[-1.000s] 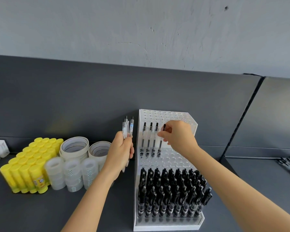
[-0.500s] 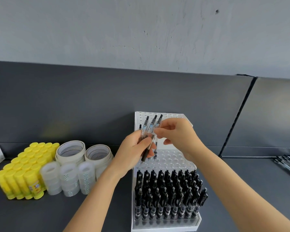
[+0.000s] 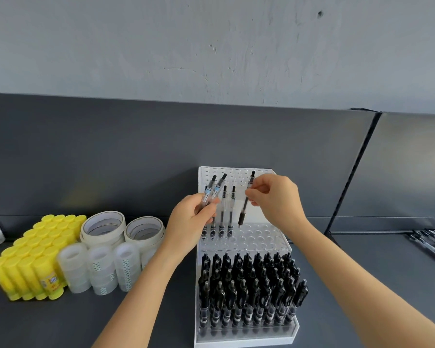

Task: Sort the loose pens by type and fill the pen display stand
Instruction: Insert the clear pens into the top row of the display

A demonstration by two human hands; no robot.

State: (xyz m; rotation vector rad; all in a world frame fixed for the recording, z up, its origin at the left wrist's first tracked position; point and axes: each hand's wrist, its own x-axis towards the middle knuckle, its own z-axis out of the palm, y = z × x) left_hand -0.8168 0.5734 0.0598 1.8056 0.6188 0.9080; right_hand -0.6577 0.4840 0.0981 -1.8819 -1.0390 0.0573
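One pen dangling over the stand, two in the other grip

The right grip pinches a clear pen near its top, so it hangs almost upright below the grip, dark tip just above an empty hole in the white pen display stand. Just left of that grip a short row of standing pens sits in the upper tier. The left grip holds two pens that stick out above it, tilted right. Below both grips, black pens pack the lower tier.

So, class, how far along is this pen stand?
Done: black pens fill the stand's lower tier; a few clear pens stand in the upper. In hand: right hand holds one pen over an empty hole, left hand grips spares. Left: most upper holes.
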